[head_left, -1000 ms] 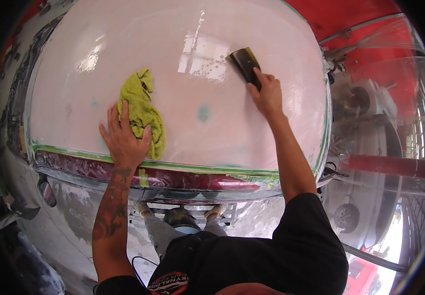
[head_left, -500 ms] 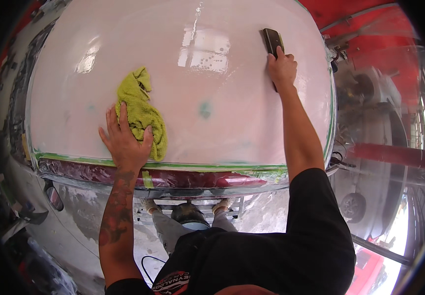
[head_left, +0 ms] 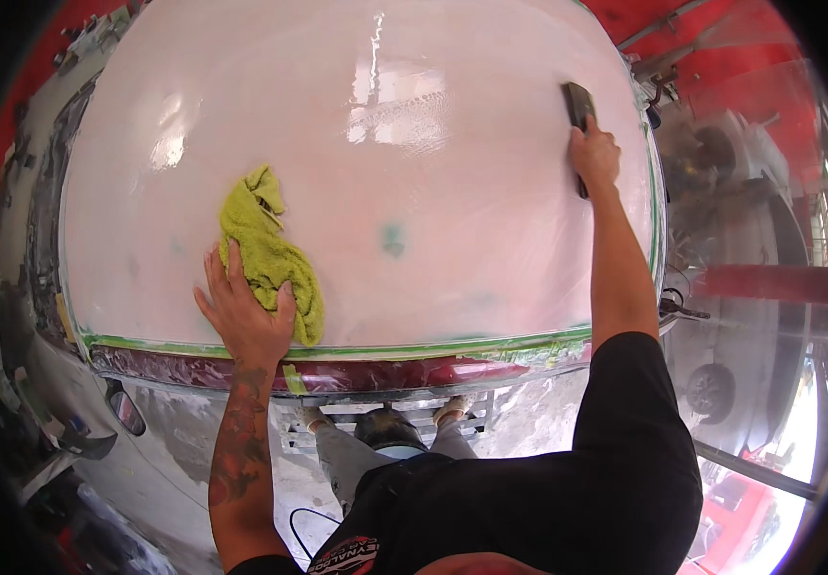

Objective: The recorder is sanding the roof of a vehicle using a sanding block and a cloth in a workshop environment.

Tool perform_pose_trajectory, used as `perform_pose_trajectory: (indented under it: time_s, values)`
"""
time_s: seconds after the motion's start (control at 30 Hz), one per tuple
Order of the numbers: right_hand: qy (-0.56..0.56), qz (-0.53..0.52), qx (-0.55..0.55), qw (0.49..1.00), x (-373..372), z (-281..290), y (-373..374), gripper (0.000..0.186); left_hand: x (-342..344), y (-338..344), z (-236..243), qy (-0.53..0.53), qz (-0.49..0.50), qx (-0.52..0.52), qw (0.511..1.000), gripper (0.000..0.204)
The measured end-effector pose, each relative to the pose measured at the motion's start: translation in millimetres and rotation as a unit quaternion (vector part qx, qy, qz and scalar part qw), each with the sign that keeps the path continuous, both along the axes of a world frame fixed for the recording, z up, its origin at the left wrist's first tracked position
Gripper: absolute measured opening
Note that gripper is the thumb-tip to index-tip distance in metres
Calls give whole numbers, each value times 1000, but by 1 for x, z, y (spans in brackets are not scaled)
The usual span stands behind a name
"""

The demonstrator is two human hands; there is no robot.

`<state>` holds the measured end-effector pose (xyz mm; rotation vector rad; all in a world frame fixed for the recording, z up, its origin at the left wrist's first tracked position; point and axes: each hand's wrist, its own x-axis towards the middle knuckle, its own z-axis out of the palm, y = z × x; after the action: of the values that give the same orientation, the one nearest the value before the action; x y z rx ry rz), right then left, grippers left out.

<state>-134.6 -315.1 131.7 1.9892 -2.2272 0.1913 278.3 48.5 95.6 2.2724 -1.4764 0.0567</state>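
A broad pale pink panel [head_left: 337,278], wet and glossy, spreads out before me. Shiny reflections and a small green-blue patch [head_left: 393,240] show on it. My left hand [head_left: 249,307] rests with spread fingers on a crumpled yellow-green towel [head_left: 256,225], which lies on the panel's near left part. Farther off, towards the right edge, my right hand [head_left: 598,155] is closed round a long, narrow black sanding block [head_left: 579,101]. The block's underside is hidden; it seems to lie against the panel, lengthwise away from me.
Green masking tape [head_left: 395,353] lines the near edge, above a dark red strip [head_left: 376,374]. My feet stand on a slatted platform [head_left: 476,412], a dark rounded container [head_left: 385,428] between my legs. Plastic sheeting [head_left: 749,316] hangs at right; a vehicle mirror [head_left: 126,410] is at left.
My right hand has moved the sanding block to the right, closer to the panel's right edge. My left hand stays on the towel. The whole view has shifted slightly.
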Motion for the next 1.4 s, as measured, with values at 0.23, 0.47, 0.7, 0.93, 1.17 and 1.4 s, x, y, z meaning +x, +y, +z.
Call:
perform_pose_trajectory:
  time_s: [0.23,0.47,0.7,0.93,1.17,1.4]
  values:
    - [-70,149,-38,986,171,9,-31,40,-7,-6,-1,5,-6,15,1000,85]
    - [-72,371,-40,925,296,-4,-4,38,9,5,-12,-3,-13,6,1000,82]
    - [-10,38,-20,999,-40,-7,-98,43,15,10,-14,-10,-32,-21,999,77]
    - [-54,-123,9,991,-84,-13,-109,44,-2,0,-13,-10,-42,-22,999,75]
    - [-88,314,-43,944,189,-10,-34,37,15,5,-22,-6,-56,-42,998,73]
    - [-16,111,-65,992,-63,-19,-97,41,18,9,-16,93,-56,-67,992,71]
